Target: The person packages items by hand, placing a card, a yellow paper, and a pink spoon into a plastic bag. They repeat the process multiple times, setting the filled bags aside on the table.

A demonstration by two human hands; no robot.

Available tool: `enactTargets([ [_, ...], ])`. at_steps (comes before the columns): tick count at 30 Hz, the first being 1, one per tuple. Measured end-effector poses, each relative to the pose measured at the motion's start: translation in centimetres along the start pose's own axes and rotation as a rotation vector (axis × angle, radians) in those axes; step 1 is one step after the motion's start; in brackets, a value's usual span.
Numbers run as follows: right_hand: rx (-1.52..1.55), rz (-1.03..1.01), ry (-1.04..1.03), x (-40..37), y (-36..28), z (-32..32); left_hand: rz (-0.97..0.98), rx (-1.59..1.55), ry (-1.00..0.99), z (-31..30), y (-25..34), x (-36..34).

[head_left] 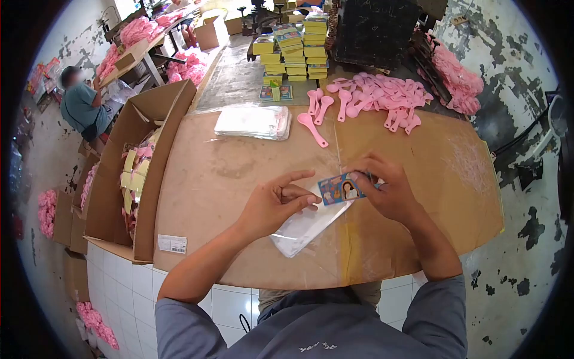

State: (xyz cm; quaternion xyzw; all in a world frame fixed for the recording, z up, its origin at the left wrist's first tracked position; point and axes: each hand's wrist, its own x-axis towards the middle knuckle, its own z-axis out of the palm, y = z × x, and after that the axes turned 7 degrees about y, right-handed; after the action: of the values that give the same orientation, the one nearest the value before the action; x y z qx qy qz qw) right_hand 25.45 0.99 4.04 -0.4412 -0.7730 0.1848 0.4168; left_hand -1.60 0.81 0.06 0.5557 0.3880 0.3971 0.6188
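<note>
My right hand (385, 188) pinches a small blue printed card (339, 190) at its right end, above the cardboard-covered table. Close to the card's left edge is my left hand (281, 200), its fingers apart and the index stretched out; the thumb tip is very near the card. Beneath both hands a clear plastic bag (299, 230) lies flat and slanted. Farther off rests a stack of clear plastic bags (252, 122). A single pink spoon (313, 130) lies in front of a large heap of pink spoons (382, 96).
Stacks of printed cards (293, 51) stand at the back, beside a dark board (376, 33). A tall open carton (149, 179) with pink and yellow pieces borders the table's left side. A person (86, 105) sits at another table, far left. Pink bundles (457, 78) lie at back right.
</note>
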Motion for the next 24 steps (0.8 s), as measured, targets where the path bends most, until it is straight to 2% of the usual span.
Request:
enactTargets([
  [1,0.018,-0.041,-0.043,0.1,-0.1,0.2,0.019,0.006,-0.012,0.1,-0.1,-0.1],
  [4,0.047,-0.126,-0.119,0.6,-0.6,1.1,0.154,0.397,-0.038,0.2,0.2,-0.5],
  [6,0.030,-0.130,-0.104,0.9,-1.0,1.5,0.126,0.311,-0.052,0.3,0.3,-0.5],
  [9,0.061,0.007,-0.075,1.5,-1.2,1.0,0.099,0.154,-0.012,0.1,-0.2,-0.2],
  [10,0.058,-0.025,-0.109,1.7,-0.9,0.8,0.092,0.098,0.013,0.0,-0.3,-0.1],
  [12,0.050,-0.087,-0.175,1.9,-0.4,0.5,0.111,0.109,0.008,-0.2,-0.2,-0.1],
  [18,0.112,0.006,-0.174,1.3,-1.3,2.6,0.106,0.194,-0.021,0.4,0.0,-0.3],
  [21,0.368,0.232,0.065,1.2,-0.5,3.6,0.113,0.083,0.048,0.2,-0.3,0.0],
  [24,0.236,0.156,0.007,1.2,0.3,3.4,0.156,-0.020,0.115,0.2,-0.3,0.2],
])
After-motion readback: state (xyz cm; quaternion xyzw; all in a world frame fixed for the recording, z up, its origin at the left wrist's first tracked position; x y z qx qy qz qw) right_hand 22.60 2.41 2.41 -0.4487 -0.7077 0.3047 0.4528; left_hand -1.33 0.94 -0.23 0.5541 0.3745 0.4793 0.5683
